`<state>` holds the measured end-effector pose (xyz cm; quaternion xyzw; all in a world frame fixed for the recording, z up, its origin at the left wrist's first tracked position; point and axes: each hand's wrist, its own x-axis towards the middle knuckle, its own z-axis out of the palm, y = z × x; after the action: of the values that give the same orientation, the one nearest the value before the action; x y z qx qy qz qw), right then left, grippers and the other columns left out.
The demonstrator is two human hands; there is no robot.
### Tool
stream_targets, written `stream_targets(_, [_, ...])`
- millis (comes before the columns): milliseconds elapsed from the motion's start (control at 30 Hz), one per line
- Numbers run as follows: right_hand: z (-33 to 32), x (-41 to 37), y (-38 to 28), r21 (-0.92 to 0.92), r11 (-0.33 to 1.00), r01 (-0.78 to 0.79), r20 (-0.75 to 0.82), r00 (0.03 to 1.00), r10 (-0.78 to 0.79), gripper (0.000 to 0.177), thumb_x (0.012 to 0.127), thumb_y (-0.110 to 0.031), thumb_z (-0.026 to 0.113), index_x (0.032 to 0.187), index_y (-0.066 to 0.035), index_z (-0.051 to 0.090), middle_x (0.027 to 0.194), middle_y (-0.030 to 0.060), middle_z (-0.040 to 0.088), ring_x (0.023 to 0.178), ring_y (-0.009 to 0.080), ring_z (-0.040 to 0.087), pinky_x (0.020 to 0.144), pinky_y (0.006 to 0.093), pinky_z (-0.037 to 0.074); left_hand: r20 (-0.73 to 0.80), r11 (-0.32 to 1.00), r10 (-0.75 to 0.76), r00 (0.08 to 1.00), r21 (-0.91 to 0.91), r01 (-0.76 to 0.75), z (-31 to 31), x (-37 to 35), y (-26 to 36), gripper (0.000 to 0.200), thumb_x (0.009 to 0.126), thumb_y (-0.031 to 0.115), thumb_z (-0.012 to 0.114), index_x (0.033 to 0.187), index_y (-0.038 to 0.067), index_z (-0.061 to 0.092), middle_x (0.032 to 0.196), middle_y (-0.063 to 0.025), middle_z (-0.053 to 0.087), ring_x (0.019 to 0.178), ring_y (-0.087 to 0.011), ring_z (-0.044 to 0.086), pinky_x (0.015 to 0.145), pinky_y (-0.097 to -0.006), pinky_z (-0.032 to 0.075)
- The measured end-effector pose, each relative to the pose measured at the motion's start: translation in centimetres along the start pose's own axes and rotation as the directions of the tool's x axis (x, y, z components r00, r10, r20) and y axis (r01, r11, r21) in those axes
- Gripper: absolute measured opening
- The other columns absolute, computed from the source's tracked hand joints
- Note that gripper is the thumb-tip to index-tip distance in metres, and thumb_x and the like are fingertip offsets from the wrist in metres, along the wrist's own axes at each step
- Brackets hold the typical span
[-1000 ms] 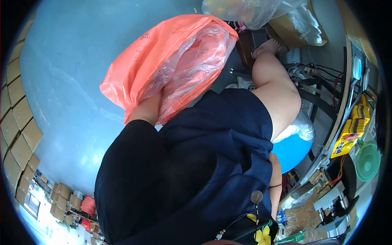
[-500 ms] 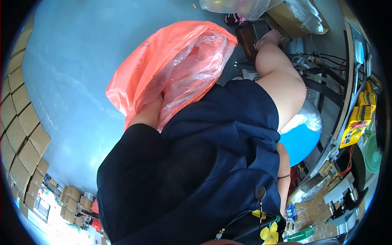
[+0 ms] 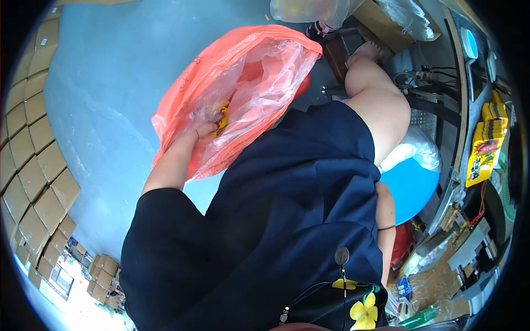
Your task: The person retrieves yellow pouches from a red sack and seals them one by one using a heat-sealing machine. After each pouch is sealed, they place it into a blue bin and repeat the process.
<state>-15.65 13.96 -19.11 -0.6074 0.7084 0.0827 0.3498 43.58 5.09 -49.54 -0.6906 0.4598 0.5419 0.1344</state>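
A large orange woven bag [image 3: 185,91] with a clear plastic liner [image 3: 284,58] lies open beside my lap. Inside its mouth, my left hand [image 3: 205,130] is closed on a yellow packet [image 3: 222,122], whose dark and yellow edges show past the fingers. My right arm hangs along my side, and my right hand [image 3: 382,192] is near the blue stool seat [image 3: 411,190], its fingers hidden by my dark clothing.
Stacked cardboard boxes [image 3: 33,182] line the left. A workbench at the right holds yellow packets [image 3: 485,151]. A box with clear plastic [image 3: 389,25] and a translucent bag [image 3: 312,10] are at the top. My bare leg [image 3: 381,105] extends beside the bench frame.
My left hand, hidden inside the bag before, now shows near its mouth with the yellow packet. The bag's opening has widened, and the view has shifted slightly.
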Motion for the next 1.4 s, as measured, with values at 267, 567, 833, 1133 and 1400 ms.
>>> stream_targets(267, [1.0,-0.6,0.7,0.036,0.994,0.102,-0.108,0.989,-0.097,0.011,0.094,-0.005,0.049,0.1,0.002,0.055,0.096,0.0258,0.06,0.094,0.0457,0.057,0.079,0.0503,0.047,-0.293,0.986,-0.093,0.952,-0.161,0.047,-0.1,4.4,2.8,0.066,0.07,0.029,0.079,0.129,0.005,0.063,0.125,-0.0161,0.065,0.115,-0.0273,0.062,0.099,-0.0349,0.048])
stream_targets(567, [2.7,-2.0,2.7,0.081,0.988,0.134,-0.272,0.956,-0.108,0.01,0.094,-0.009,0.058,0.095,0.001,0.058,0.093,0.0247,0.061,0.09,0.0438,0.058,0.078,0.0486,0.047,-0.341,0.797,0.395,0.853,-0.335,-0.503,-10.1,-16.9,16.3,0.066,0.073,-0.007,0.072,0.136,0.006,0.055,0.123,-0.0072,0.064,0.111,-0.0203,0.064,0.096,-0.0338,0.052])
stream_targets(833, [-3.1,-4.3,-4.0,0.748,0.485,0.452,-0.413,0.89,-0.193,0.057,0.093,-0.033,0.071,0.134,0.0,0.051,0.123,0.0154,0.061,0.117,0.0259,0.059,0.099,0.0374,0.046,-0.173,0.198,0.82,0.545,-0.808,-0.555,-10.9,-34.9,32.4,0.063,0.076,-0.006,0.07,0.137,-0.001,0.052,0.13,-0.015,0.065,0.116,-0.029,0.065,0.102,-0.0453,0.052])
stream_targets(1133, [-4.9,-16.3,-1.9,0.855,-0.175,0.489,-0.496,0.868,0.004,0.095,0.085,-0.04,0.081,0.156,-0.004,0.029,0.151,0.0152,0.046,0.14,0.0276,0.045,0.114,0.0428,0.038,0.522,0.569,0.821,0.23,-0.779,-0.263,7.1,-36.8,42.3,0.076,0.075,0.005,0.083,0.144,0.003,0.048,0.138,-0.0092,0.061,0.13,-0.0239,0.056,0.113,-0.0406,0.04])
stream_targets(1400, [8.0,-16.6,1.6,0.634,-0.649,0.421,-0.575,0.817,-0.031,0.06,0.105,-0.043,0.049,0.149,-0.003,0.045,0.146,0.0142,0.055,0.13,0.028,0.056,0.108,0.0438,0.045,0.794,0.781,0.604,0.072,-0.572,-0.25,11.5,-35.8,44.2,0.076,0.083,0.018,0.08,0.147,0.002,0.043,0.143,-0.0109,0.056,0.135,-0.0251,0.051,0.115,-0.0407,0.036])
